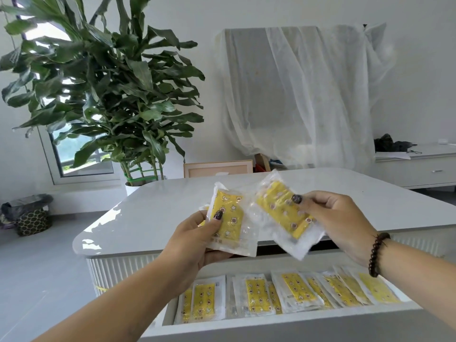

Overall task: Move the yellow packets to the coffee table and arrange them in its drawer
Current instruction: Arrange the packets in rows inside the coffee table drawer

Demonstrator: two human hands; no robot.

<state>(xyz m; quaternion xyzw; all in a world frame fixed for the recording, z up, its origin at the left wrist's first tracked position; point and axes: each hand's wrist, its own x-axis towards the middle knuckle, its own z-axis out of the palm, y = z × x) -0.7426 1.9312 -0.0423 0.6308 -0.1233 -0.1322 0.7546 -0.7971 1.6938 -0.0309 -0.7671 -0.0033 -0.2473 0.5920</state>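
My left hand [197, 239] grips a small stack of yellow packets [230, 223] in clear wrappers, thumb on top. My right hand [338, 218] pinches another yellow packet [281, 215], tilted, beside the first. Both are held above the front edge of the white coffee table [160, 213]. Below them the table's drawer [283, 327] stands pulled open, with several yellow packets [293, 293] lying in an overlapping row inside.
A tall potted plant [111, 95] stands behind the table's left corner. A cloth-draped object [308, 95] is at the back. A white cabinet [419, 166] is at the right, a lined bin [29, 213] on the floor at left.
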